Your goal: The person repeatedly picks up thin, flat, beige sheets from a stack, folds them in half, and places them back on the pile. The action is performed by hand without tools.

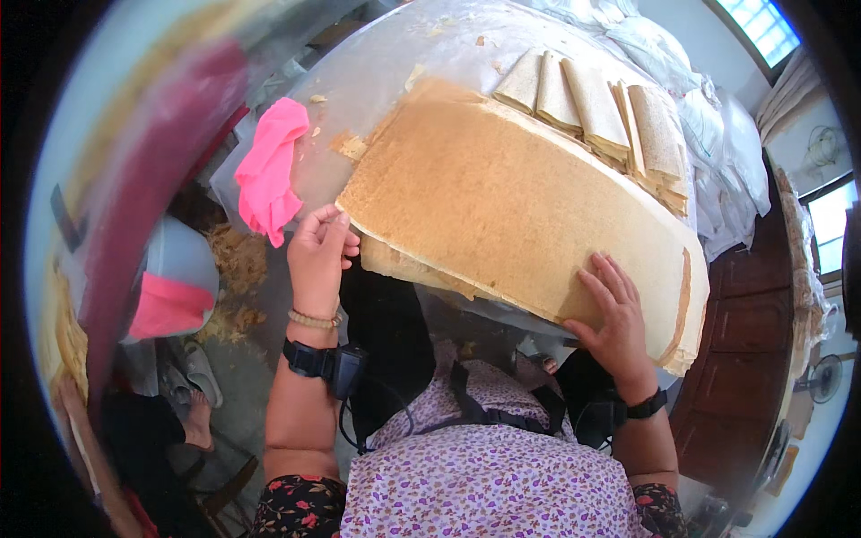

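Note:
A large stack of thin tan sheets [498, 188], with a mottled, fibrous-looking surface, lies across the plastic-covered table [377, 87] before me. At its near left corner, my left hand [321, 242] pinches the sheet edge between thumb and fingertips. My right hand [613, 313] rests palm down near the right end, its fingers spread and holding nothing. Under the near edge, a paler ragged sheet [403, 262] sticks out. A darker torn strip [678, 302] shows at the stack's right end. Whether the left hand grips one layer or several, I cannot tell.
Several folded tan bundles [585, 104] lie behind the stack. A crumpled pink cloth [270, 165] sits at the table's left. Filled white sacks [706, 128] stand at the back right. A pale bucket [178, 269] and another person's foot [199, 420] are at left.

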Demonstrator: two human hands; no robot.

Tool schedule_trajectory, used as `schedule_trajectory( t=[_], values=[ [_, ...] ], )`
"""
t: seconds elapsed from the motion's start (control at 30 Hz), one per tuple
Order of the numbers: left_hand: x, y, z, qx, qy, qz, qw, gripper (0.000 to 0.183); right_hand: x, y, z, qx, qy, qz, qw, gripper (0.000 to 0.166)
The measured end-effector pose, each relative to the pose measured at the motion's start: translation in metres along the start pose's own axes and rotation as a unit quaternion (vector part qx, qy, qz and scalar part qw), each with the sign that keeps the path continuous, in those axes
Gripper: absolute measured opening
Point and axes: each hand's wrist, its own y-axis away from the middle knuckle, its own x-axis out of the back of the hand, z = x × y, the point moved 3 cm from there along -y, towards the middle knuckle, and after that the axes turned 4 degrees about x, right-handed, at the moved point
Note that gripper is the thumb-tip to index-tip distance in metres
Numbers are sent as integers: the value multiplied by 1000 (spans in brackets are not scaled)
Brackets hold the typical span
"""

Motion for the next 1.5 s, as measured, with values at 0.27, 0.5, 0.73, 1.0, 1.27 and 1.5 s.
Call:
schedule_trajectory(
  t=[0.27, 0.5, 0.73, 1.0, 1.27, 1.5],
  values=[
    [-5, -10, -7, 83, 59, -70, 992, 22, -3, 5, 2, -1, -10, 17, 1000, 75],
    [-6, -7, -6, 74, 144, -86, 983, 21, -7, 5, 6, 8, -20, 27, 999, 75],
    [-2, -7, -13, 48, 148, -113, 981, 20, -8, 9, 5, 11, -16, 34, 999, 76],
    [-6, -18, -21, 43, 25, -98, 994, 19, -13, 19, 24, 55, -53, 84, 994, 68],
    [50, -89, -52, 142, 47, -102, 983, 21, -4, 91, 14, -7, -264, 125, 956, 29],
    [-7, -58, -14, 154, 44, -141, 977, 27, -8, 137, 22, -116, -288, 122, 943, 15]
  ],
)
